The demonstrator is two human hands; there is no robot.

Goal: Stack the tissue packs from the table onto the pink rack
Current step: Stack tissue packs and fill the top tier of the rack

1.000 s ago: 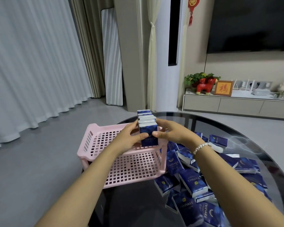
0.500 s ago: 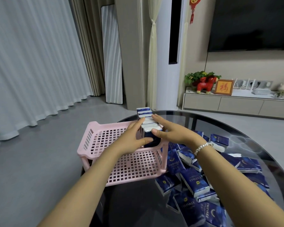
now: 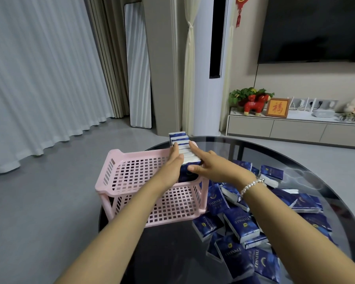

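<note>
I've got the row of packs (image 3: 182, 148) on the rack's (image 3: 131, 171) top shelf, right end. Left hand (image 3: 172, 167) and right hand (image 3: 211, 167) press flat against its sides, fingers extended together, squaring it. Next, I'd say: release, fetch from the pile (image 3: 244, 222).

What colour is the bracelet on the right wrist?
White: the beaded bracelet looks pearl-like on the right wrist, clearest in the head view.
</note>
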